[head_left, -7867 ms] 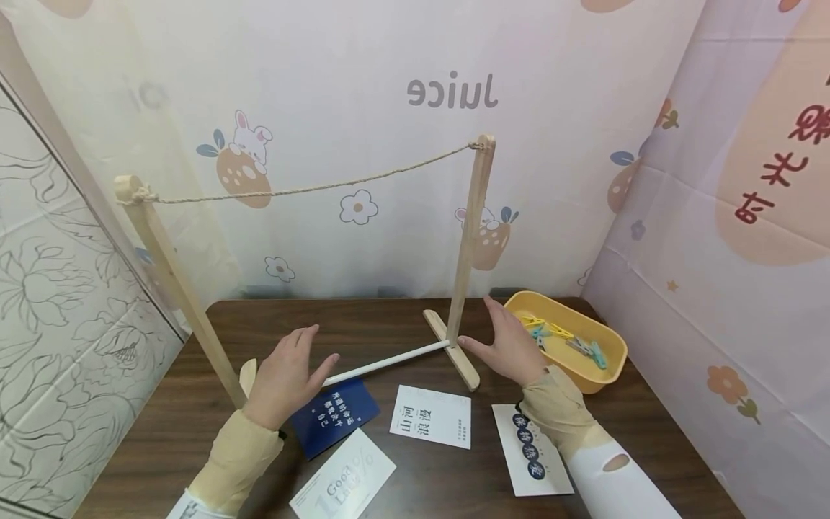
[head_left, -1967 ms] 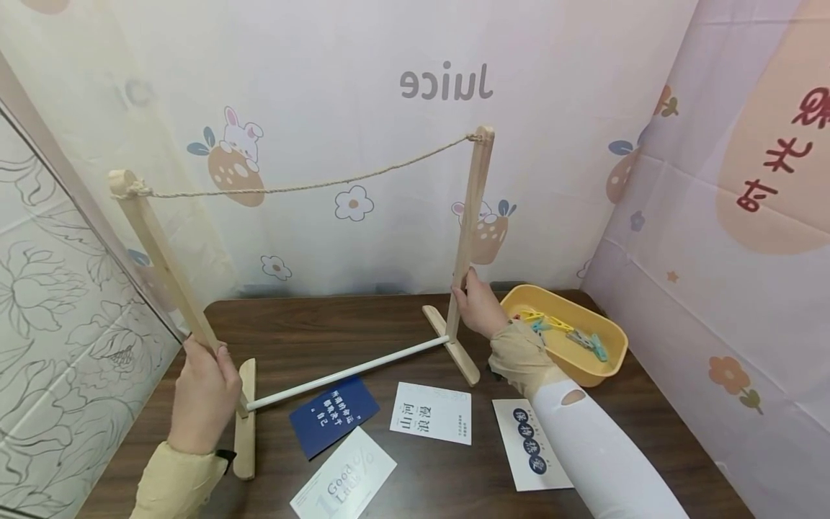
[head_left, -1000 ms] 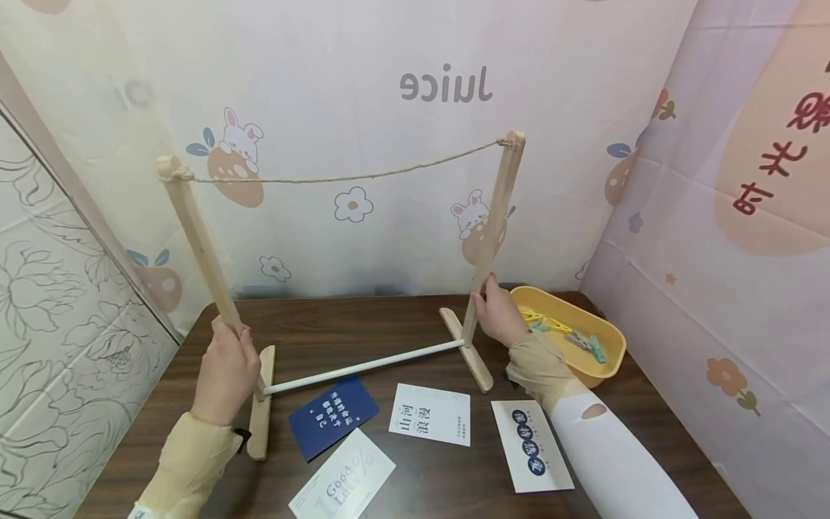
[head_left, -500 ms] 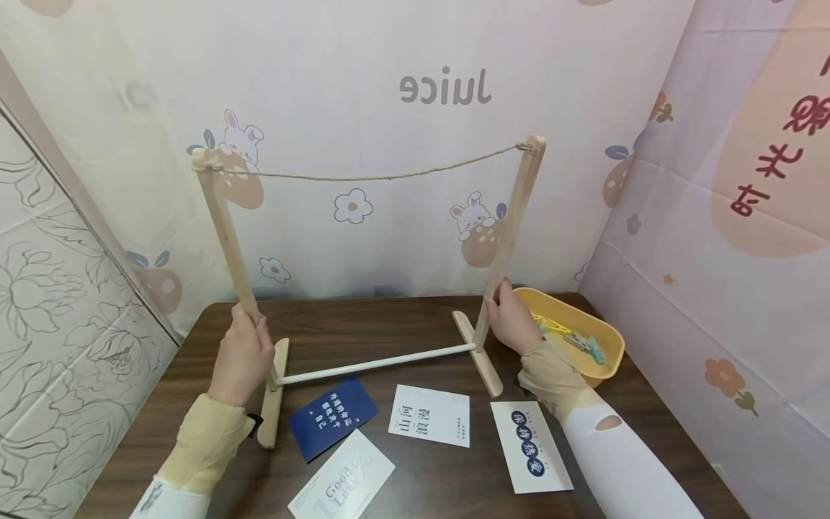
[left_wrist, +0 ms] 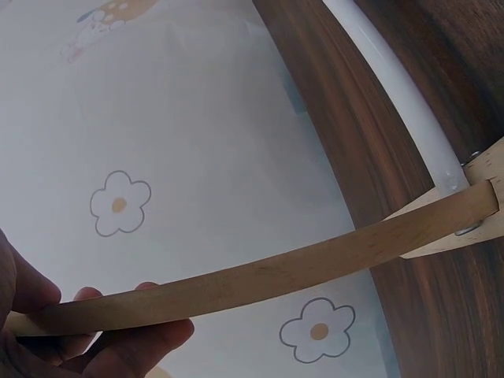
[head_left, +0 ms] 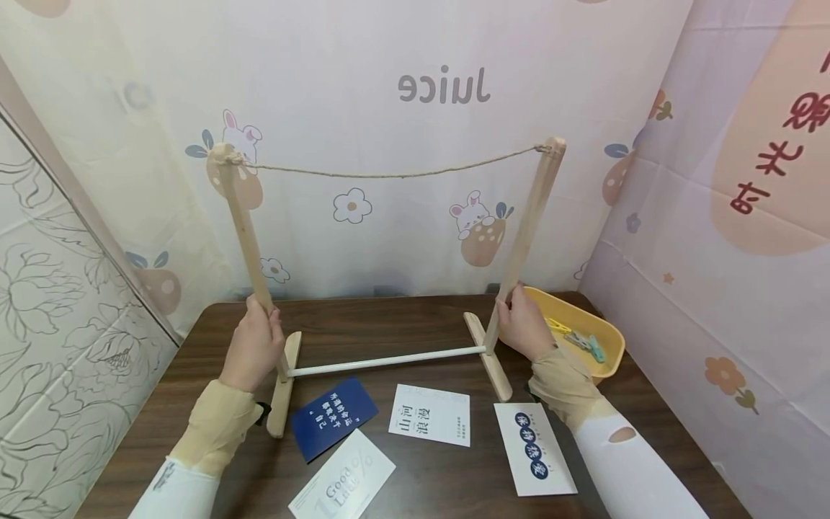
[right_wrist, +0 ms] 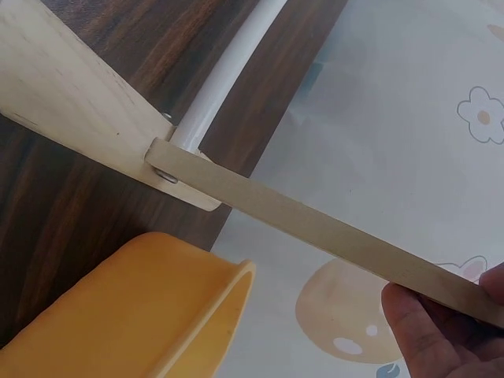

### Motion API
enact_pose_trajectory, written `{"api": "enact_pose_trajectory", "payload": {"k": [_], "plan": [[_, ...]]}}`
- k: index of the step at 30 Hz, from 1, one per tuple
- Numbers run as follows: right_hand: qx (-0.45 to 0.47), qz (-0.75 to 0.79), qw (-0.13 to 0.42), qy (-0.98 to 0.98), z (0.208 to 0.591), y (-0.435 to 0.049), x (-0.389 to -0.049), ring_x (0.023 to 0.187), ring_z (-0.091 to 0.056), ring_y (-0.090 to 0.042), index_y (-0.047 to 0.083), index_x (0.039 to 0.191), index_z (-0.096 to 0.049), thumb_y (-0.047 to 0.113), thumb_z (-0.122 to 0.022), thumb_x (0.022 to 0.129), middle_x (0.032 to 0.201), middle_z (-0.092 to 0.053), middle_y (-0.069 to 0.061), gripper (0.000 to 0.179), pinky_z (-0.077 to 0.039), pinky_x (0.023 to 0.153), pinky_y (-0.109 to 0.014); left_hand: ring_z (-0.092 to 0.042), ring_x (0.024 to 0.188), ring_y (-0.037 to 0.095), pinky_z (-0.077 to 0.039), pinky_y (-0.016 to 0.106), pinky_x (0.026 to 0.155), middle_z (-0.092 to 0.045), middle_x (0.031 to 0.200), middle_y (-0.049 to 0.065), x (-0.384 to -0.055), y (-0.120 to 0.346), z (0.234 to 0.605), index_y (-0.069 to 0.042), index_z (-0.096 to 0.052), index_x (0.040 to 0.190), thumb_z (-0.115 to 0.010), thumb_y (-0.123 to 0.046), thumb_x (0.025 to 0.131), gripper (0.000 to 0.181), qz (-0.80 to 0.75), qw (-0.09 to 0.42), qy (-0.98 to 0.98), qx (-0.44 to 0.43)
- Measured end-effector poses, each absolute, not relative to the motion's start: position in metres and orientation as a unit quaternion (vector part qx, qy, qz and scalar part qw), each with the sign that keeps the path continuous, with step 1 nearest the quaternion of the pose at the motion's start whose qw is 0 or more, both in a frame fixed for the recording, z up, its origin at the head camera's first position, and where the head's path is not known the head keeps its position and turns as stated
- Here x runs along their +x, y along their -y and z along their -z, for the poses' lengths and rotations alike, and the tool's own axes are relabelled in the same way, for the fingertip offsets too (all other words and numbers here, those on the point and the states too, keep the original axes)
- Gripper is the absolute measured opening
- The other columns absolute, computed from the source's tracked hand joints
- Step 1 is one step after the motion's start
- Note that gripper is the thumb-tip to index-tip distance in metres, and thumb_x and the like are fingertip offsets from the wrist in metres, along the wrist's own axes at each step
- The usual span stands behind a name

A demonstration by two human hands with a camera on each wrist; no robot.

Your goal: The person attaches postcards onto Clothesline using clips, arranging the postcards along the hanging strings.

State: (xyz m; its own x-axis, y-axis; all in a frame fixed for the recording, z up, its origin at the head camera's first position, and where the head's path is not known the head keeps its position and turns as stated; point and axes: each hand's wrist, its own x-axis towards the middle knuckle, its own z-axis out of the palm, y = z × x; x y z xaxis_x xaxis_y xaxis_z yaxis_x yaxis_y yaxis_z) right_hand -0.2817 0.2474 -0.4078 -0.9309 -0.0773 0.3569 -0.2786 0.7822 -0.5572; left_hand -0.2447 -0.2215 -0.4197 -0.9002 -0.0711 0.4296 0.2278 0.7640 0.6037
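A wooden stand with two posts stands on the table, a twine line (head_left: 402, 175) strung between the post tops. My left hand (head_left: 255, 340) grips its left post (head_left: 245, 227) low down; in the left wrist view the fingers (left_wrist: 150, 346) wrap round the wood. The right post (head_left: 533, 216) is gripped by my right hand (head_left: 524, 324), also seen pinching it in the right wrist view. A white rod (head_left: 389, 362) joins the posts near their wooden feet (head_left: 498, 375). Both posts lean outward in the head view.
A yellow basin (head_left: 606, 339) with several clothespins (head_left: 586, 346) sits behind my right hand. On the table (head_left: 428, 483) lie a blue card (head_left: 333, 418), a "Good Luck" card (head_left: 344, 476) and two white cards (head_left: 430, 414) with dark lettering. Patterned curtains hang behind and at the right.
Both hands came off empty air, took hold of the posts, and have shifted the stand to the right, its left end also swinging away from me. The cards stay put.
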Motion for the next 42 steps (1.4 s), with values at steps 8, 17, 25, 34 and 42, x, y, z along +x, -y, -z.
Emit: {"api": "enact_pose_trajectory", "payload": {"k": [8, 17, 25, 34, 42], "plan": [[0.089, -0.317, 0.166, 0.929, 0.406, -0.250, -0.273, 0.097, -0.074, -0.050, -0.014, 0.132, -0.047, 0.006, -0.048, 0.112, 0.109, -0.068, -0.035, 0.028, -0.062, 0.080, -0.059, -0.072, 0.077, 0.042, -0.058, 0.050, 0.059, -0.066, 0.101, 0.035, -0.249, 0.217, 0.421, 0.018, -0.037, 0.137, -0.040, -0.005, 0.113, 0.034, 0.344, 0.213, 0.913, -0.047], [0.083, -0.311, 0.170, 0.931, 0.406, -0.254, -0.268, 0.093, -0.075, -0.049, -0.015, 0.131, -0.046, 0.005, -0.049, 0.112, 0.105, -0.068, -0.035, 0.028, -0.061, 0.075, -0.056, -0.072, 0.077, 0.042, -0.059, 0.051, 0.060, -0.066, 0.102, 0.036, -0.250, 0.214, 0.418, 0.018, -0.036, 0.139, -0.040, -0.004, 0.113, 0.035, 0.345, 0.208, 0.914, -0.050], [0.089, -0.309, 0.170, 0.931, 0.406, -0.255, -0.264, 0.093, -0.075, -0.052, -0.017, 0.134, -0.044, 0.004, -0.049, 0.112, 0.106, -0.069, -0.039, 0.031, -0.062, 0.071, -0.054, -0.072, 0.075, 0.043, -0.059, 0.052, 0.060, -0.065, 0.100, 0.036, -0.249, 0.212, 0.418, 0.019, -0.035, 0.138, -0.040, -0.005, 0.113, 0.035, 0.340, 0.206, 0.916, -0.049], [0.094, -0.306, 0.174, 0.931, 0.406, -0.258, -0.264, 0.094, -0.075, -0.053, -0.017, 0.131, -0.044, 0.003, -0.050, 0.111, 0.106, -0.068, -0.039, 0.029, -0.062, 0.071, -0.054, -0.072, 0.077, 0.044, -0.060, 0.052, 0.059, -0.065, 0.102, 0.039, -0.250, 0.212, 0.418, 0.019, -0.034, 0.141, -0.041, -0.005, 0.113, 0.037, 0.340, 0.201, 0.917, -0.054], [0.100, -0.324, 0.143, 0.930, 0.398, -0.262, -0.264, 0.100, -0.075, -0.049, -0.012, 0.129, -0.050, 0.005, -0.055, 0.110, 0.110, -0.068, -0.033, 0.025, -0.063, 0.078, -0.053, -0.072, 0.074, 0.044, -0.061, 0.052, 0.059, -0.065, 0.099, 0.039, -0.250, 0.212, 0.418, 0.019, -0.035, 0.139, -0.041, -0.004, 0.113, 0.035, 0.341, 0.204, 0.916, -0.060]]}}
